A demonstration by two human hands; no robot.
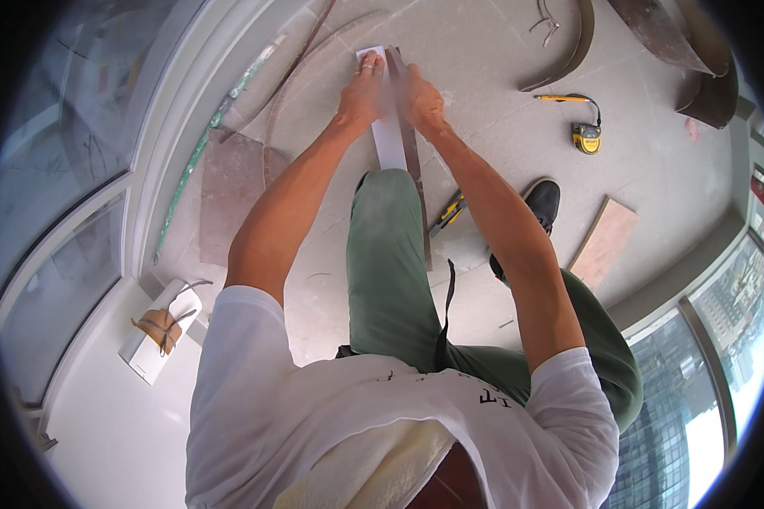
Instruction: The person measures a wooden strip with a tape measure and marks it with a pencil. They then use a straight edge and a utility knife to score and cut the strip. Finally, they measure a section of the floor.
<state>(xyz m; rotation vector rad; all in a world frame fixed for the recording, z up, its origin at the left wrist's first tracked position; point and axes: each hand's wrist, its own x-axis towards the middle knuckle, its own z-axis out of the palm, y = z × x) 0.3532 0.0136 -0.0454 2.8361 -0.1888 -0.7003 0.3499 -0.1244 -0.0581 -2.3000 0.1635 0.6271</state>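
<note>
A long white strip [389,146] lies on the floor ahead of my knee. My left hand [363,89] presses on its far part, the ringed fingers stretched out and flat. Along its right side runs a dark brown strip [413,154]. My right hand [422,102] is at the far part of that brown strip, close beside my left hand. Its fingers and thumb are smeared by motion, so their grip does not show. A yellow and grey utility knife [446,215] rests on the floor to the right of the brown strip.
On the right are a yellow tape measure [586,137], an orange pencil [562,98], curled brown strips [579,64] and a pinkish tile piece [604,242]. A square reddish panel [229,195] and a green-wrapped pole [197,151] lie left, near the window frame. My shoe [542,204] stands at right.
</note>
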